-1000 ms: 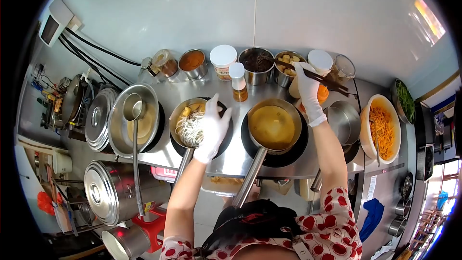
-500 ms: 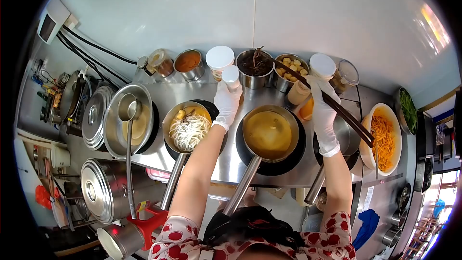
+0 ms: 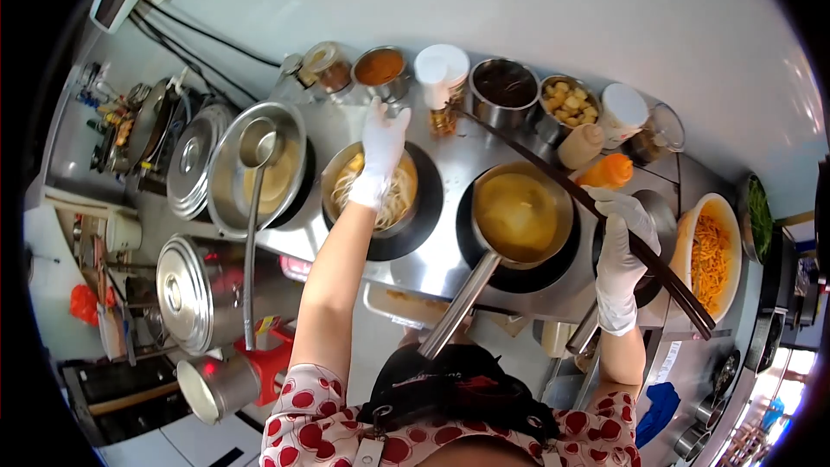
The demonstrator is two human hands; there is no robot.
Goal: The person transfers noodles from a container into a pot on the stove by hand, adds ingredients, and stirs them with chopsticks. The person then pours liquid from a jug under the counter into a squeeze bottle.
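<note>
My left hand, in a white glove, hovers above the saucepan of white noodles, fingers apart and holding nothing. Its fingertips point toward the metal pot of orange-red sauce. Long dark chopsticks are gripped in my gloved right hand, their far tips by a small jar with yellowish contents. To the left of that hand, a saucepan of yellowish broth sits on a round black burner. An orange squeeze bottle and a cream-coloured bottle stand just beyond my right hand.
Along the wall are a pot of dark food, a pot of yellow chunks and white-lidded tubs. A bowl of orange shreds stands right. At left, a ladle rests in a wide metal basin.
My left hand has let go of the small white-lidded jar and moved left over the noodle pan. The chopsticks' tips have left the pot of dark food. The whole view has shifted and tilted.
</note>
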